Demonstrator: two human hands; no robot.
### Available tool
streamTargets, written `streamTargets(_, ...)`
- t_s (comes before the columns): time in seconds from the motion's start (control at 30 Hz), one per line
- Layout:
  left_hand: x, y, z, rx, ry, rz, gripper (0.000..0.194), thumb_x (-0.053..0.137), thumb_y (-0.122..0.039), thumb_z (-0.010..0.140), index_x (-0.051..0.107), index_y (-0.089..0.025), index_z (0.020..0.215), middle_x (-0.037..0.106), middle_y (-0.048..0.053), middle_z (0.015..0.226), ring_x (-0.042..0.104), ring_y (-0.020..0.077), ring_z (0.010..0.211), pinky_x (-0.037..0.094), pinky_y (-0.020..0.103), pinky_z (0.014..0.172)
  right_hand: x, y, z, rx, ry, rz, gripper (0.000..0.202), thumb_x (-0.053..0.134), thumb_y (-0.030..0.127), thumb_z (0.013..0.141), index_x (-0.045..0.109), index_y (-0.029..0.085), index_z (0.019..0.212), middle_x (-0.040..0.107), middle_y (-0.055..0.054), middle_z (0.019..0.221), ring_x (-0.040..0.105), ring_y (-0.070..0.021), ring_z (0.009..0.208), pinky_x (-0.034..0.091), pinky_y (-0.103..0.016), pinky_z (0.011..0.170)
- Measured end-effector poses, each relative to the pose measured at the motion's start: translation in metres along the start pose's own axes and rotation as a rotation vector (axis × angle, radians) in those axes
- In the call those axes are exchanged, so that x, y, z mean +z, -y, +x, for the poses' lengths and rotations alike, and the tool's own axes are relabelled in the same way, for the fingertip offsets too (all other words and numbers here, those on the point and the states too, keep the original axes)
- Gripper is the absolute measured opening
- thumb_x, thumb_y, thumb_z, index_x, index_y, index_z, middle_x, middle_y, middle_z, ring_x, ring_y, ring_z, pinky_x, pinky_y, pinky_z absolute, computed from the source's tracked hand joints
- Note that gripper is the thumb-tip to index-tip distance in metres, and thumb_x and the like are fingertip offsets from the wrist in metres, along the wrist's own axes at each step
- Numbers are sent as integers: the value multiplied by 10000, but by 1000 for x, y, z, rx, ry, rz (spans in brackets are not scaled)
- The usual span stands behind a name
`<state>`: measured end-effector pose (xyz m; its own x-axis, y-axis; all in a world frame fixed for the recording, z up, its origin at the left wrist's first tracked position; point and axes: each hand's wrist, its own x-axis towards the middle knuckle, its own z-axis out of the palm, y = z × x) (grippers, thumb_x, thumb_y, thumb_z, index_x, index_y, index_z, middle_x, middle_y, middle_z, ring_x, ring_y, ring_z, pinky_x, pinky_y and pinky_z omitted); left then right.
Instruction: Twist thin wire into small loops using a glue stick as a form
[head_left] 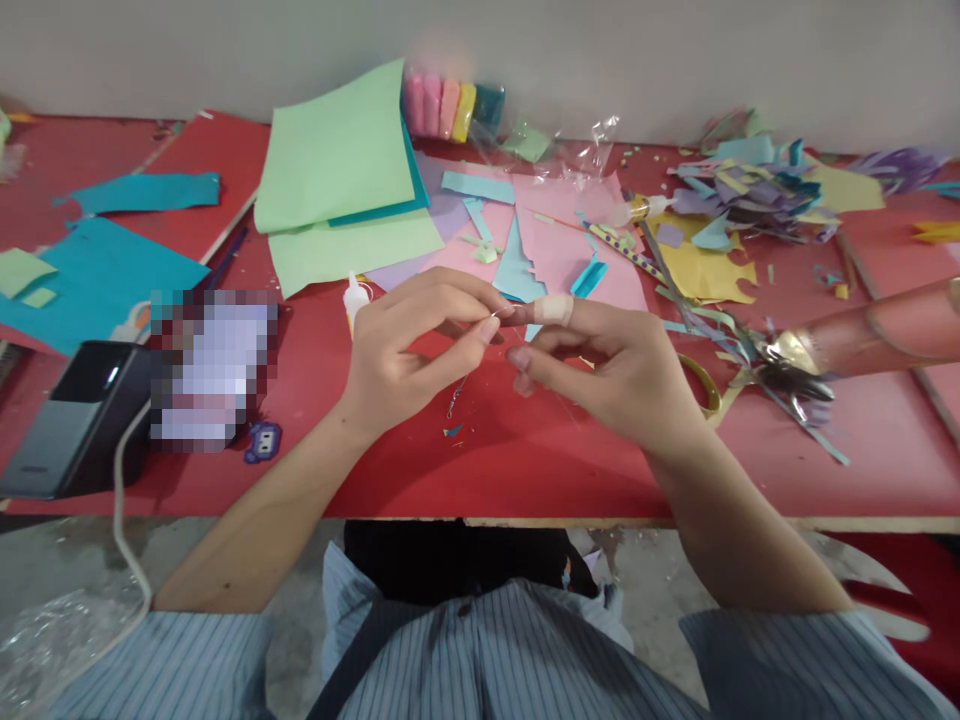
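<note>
Just above the red table (pixel 480 480), my left hand (pixel 420 345) pinches a thin, pale thread between thumb and index finger. A small twisted metal chain (pixel 454 400) hangs below those fingers. My right hand (pixel 600 360) is beside it, its index finger wrapped in a beige bandage (pixel 553 310) and its tip by the left fingertips. A fine clear line runs down near the right thumb; the right thumb and fingers are curled close together, and what they grip is too small to make out.
Green paper (pixel 337 150), pink paper (pixel 559 225) and wrapped clay bars (pixel 442 108) lie behind my hands. A white glue bottle (pixel 355 297), phone (pixel 217 370) and dark box (pixel 75 420) are left. Right are paper scraps (pixel 757 190), tape (pixel 701 385) and a brown cylinder (pixel 885 330).
</note>
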<state>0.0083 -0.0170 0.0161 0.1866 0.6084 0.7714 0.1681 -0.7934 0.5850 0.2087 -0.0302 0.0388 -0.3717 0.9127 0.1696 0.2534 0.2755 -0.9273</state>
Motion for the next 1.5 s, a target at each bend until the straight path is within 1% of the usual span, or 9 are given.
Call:
streamTargets(0.13,0,0,-2,-41,2,-51,118,656,-117,931,685,-211,865,755,36,935,738,165,869,669,321,712,-1,-1,1,7,23,-1,275,768,293,862,729,243,1129,731,45,679,691,-129,610,546,-264,639)
streamTargets(0.3,-1,1,-2,-30,12,-67,126,658,-88,920,699,-202,886,756,45,951,727,165,895,665,304,700,-3,1,2,44,23,-23,281,767,343,860,731,231,1116,731,29,667,698,-147,616,544,-281,644)
streamTargets(0.4,-1,1,-2,-16,20,-60,121,654,-97,926,693,-201,878,760,42,949,731,166,891,660,308,709,-3,0,2,37,41,-39,306,746,314,871,719,225,1162,734,32,665,690,-144,617,546,-281,657)
streamTargets(0.5,-1,0,-1,-36,19,-54,128,642,-115,939,685,-213,869,760,32,940,738,164,889,662,315,729,-3,-1,2,6,71,-67,299,716,296,889,723,238,1182,735,38,656,677,-140,607,551,-282,669)
streamTargets(0.67,-1,0,-2,-54,19,-18,113,640,-155,952,674,-229,874,760,27,943,733,159,882,658,301,690,-3,-1,3,38,99,-110,332,719,404,898,731,272,1202,752,28,672,689,-162,625,569,-304,687)
streamTargets(0.83,-1,0,-1,-42,28,9,110,634,-178,963,666,-227,869,758,30,932,738,161,878,658,298,684,-4,1,4,48,80,-150,336,726,413,895,729,261,1195,752,30,655,683,-162,636,564,-305,702)
streamTargets(1.07,-2,-1,1,1,24,44,134,637,-140,949,670,-223,848,768,26,912,737,161,857,640,304,682,-8,-1,0,43,66,-134,374,722,397,902,699,246,1243,749,32,662,645,-143,598,518,-286,631)
streamTargets(1.23,-2,0,1,12,25,71,140,632,-145,950,665,-231,844,772,20,899,737,166,854,641,324,687,-8,0,0,73,61,-141,334,720,418,906,703,259,1199,741,34,651,657,-141,585,546,-289,636)
streamTargets(1.5,-2,0,0,-1,6,84,142,632,-176,960,666,-240,837,767,18,900,739,165,843,640,312,646,-7,-3,-2,58,42,-114,277,709,442,916,712,300,1153,738,34,654,677,-154,572,576,-303,619)
